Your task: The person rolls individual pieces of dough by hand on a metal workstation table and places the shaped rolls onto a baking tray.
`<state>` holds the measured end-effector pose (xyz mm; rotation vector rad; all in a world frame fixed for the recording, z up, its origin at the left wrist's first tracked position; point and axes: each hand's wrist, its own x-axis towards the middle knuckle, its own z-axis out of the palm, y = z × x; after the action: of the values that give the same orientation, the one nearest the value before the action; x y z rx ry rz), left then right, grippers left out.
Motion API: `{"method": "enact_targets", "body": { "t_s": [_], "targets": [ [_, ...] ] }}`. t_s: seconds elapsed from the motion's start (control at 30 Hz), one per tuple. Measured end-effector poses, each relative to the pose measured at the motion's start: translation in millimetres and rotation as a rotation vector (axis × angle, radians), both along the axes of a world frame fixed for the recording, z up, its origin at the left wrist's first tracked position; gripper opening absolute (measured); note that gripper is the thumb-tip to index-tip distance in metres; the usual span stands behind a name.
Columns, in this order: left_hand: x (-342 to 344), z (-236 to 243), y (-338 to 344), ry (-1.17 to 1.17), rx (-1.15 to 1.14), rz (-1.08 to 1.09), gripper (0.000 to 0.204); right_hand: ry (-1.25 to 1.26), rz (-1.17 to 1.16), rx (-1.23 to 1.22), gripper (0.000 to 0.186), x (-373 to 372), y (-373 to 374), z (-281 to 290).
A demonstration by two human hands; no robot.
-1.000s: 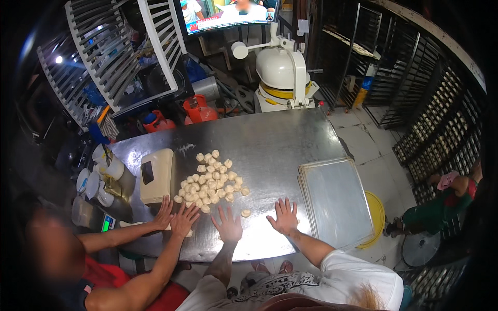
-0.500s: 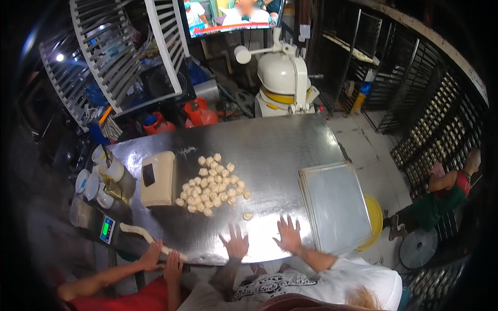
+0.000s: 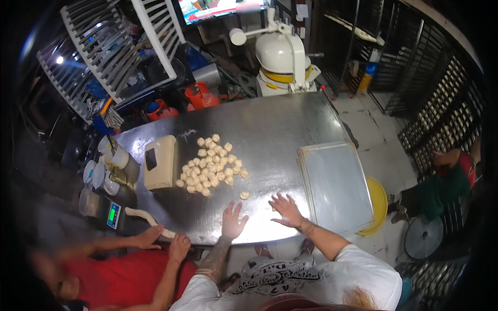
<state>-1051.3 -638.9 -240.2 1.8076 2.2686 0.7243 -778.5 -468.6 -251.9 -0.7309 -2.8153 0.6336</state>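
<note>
Table (image 3: 270,122), trays (image 3: 337,181) near right hand (image 3: 288,211)

White metal dome-topped machine (image 3: 275,54) with a yellow band and a thick-ended side lever, standing upright. Lit rectangular screen (image 3: 220,10) behind the machine, up and to its left. Two red gas cylinders (image 3: 202,97) left of the machine; white slatted rack (image 3: 153,39) farther left. Blue-and-yellow upright object (image 3: 368,78) right of the machine, kind unclear; dark barred racks (image 3: 407,67) farther right. Round yellow tub (image 3: 381,205), partly hidden, nearer the camera than the machine and to its right; flat round grey disc (image 3: 424,237) right of the machine, nearer still.
</note>
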Motion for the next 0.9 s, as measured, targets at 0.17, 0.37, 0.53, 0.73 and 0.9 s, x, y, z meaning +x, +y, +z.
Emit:
{"method": "enact_targets", "body": {
  "t_s": [0.17,0.37,0.53,0.73,0.9],
  "targets": [
    [-27.6,-2.1,-28.7,-0.165,-0.184,-0.039,0.031,-0.248,-0.106,-0.099,0.034,20.6,19.7,-1.3],
    [76.1,31.5,-45.5,-0.681,0.118,0.328,0.036,0.376,-0.382,-0.973,0.037,127.2,-40.0,85.6],
    [214.4,55.6,-15.0,-0.724,0.052,0.255,0.053,0.307,-0.584,-0.657,0.037,255.0,-47.0,89.0],
    [334.0,94.2,69.7,-1.207,-0.046,0.241,0.047,0.34,-0.547,0.005,0.032,297.3,0.2,83.5],
    [341.2,39.7,107.8,-0.54,-0.152,0.085,0.036,0.324,-0.507,0.161,0.029,317.8,5.7,73.5]
  ]
}}
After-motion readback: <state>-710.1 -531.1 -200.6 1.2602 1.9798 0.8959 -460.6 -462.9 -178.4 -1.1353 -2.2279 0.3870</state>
